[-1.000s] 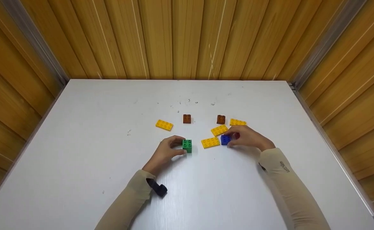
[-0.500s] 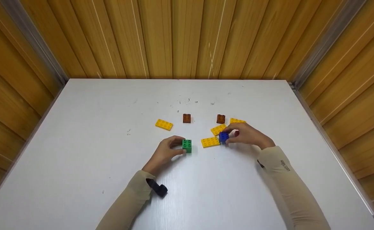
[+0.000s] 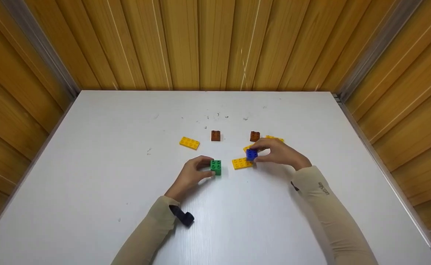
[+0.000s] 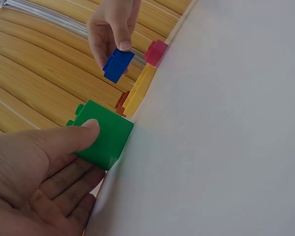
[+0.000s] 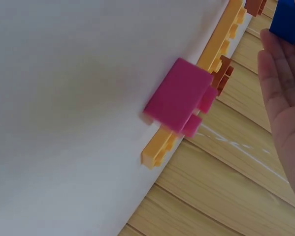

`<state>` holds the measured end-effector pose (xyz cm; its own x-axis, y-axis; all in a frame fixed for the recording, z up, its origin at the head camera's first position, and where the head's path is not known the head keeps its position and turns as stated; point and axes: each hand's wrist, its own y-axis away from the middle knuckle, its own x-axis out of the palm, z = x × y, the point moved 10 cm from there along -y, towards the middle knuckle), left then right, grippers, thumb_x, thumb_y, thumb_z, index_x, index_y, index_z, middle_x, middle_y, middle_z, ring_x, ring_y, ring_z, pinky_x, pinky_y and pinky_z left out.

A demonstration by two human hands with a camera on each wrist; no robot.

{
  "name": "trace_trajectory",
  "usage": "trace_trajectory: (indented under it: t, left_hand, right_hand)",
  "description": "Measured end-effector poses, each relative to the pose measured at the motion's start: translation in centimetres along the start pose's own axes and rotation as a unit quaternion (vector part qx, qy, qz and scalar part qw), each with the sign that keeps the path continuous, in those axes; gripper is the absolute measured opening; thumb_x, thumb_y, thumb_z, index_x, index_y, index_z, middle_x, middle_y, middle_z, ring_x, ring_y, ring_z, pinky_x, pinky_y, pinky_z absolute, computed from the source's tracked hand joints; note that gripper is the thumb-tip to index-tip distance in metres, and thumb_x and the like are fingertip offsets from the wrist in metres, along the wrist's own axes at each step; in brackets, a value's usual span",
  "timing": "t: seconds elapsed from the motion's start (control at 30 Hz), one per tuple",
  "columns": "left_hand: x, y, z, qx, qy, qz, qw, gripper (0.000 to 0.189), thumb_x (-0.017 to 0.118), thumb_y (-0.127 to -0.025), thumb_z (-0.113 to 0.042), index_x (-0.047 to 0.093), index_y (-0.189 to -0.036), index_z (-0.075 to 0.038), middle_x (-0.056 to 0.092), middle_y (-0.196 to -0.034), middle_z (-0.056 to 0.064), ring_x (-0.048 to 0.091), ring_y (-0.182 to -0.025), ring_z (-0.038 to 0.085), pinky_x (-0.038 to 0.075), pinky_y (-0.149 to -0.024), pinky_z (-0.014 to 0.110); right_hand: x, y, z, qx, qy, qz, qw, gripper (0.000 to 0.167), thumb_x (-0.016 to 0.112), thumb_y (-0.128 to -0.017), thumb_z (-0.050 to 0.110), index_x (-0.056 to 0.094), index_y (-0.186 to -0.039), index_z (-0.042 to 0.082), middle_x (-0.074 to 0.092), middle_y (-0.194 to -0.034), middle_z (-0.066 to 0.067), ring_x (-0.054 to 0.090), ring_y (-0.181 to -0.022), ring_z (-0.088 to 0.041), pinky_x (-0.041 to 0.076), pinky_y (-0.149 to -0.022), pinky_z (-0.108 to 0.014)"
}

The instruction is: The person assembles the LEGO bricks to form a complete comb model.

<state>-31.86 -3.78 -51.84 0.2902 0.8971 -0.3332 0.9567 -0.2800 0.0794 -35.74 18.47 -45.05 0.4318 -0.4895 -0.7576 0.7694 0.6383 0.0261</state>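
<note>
Pinching the blue brick (image 3: 252, 155) above the surface (image 3: 101, 147) with my right hand (image 3: 281, 152), I grip the green brick (image 3: 216, 167), studs up, between left hand (image 3: 188, 175) fingers and thumb; light, level holds should serve, though blue's clearance from the yellow plate (image 3: 240, 163) is unclear.

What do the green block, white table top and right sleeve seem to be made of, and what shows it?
Green block: probably plastic, smooth; crisp flat faces and moulded studs. White table top: perhaps laminate, faintly glossy; it catches light. Right sleeve: likely fabric, matt; it creases.
</note>
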Motion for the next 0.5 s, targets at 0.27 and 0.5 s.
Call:
trace_trajectory:
  t: [0.27,0.5]
  left_hand:
    - [-0.1,-0.1,0.2,-0.010,-0.001,-0.011,0.9999,0.041,0.073,-0.083,-0.011,0.062,-0.123,-0.013,0.066,-0.120,0.002,0.060,-0.114,0.019,0.044,-0.107,0.039]
    - [-0.5,-0.3,0.2,-0.004,0.015,-0.021,0.9997,0.042,0.073,-0.084,-0.010,0.062,-0.124,-0.012,0.066,-0.121,0.003,0.060,-0.116,0.019,0.045,-0.105,0.037]
  right_hand:
    - [0.4,-1.0,0.8,-0.001,0.004,0.009,0.9999,0.039,0.074,-0.084,0.019,0.066,-0.121,0.010,0.064,-0.121,-0.009,0.060,-0.110,-0.026,0.050,-0.098,-0.047]
    - [0.6,-1.9,1.6,-0.005,-0.004,0.007,0.9999,0.040,0.075,-0.084,0.021,0.066,-0.121,0.010,0.065,-0.118,-0.009,0.061,-0.109,-0.025,0.051,-0.096,-0.045]
